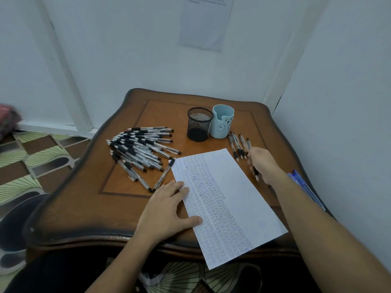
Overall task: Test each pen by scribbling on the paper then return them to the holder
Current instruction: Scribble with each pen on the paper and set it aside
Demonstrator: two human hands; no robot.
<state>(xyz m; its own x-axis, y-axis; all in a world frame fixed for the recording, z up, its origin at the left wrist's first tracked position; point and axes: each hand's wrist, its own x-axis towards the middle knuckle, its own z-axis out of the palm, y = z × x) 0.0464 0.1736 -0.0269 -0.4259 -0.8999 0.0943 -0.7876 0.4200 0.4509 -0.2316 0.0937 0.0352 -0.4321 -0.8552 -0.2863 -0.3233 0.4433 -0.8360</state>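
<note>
On my feed the wooden table fills the view, and the paper lies slantwise across its near right part, one corner hanging over the front edge. Blue scribbles cover most of the sheet in close columns; only a strip along its right side is blank, so I judge the testing far along. The big pile of pens sprawls at the left, its nearest pens touching the paper's far corner. Behind the sheet stand the mesh holder and the blue bear holder, touching each other. The mesh one is empty and no pen sticks out of the blue one, so I reckon the whole return step remains. A small group of pens lies just right of the blue holder. I cannot tell which heap has been tested.

The left hand lies flat with fingers spread, pinning the paper's left edge. The right hand is near the small group, fingers curled round a held pen; blur hides the exact grip.

A wall sheet hangs above. Some blue pens lie at the table's right edge, beside the right forearm, where a sweep could knock them off.
</note>
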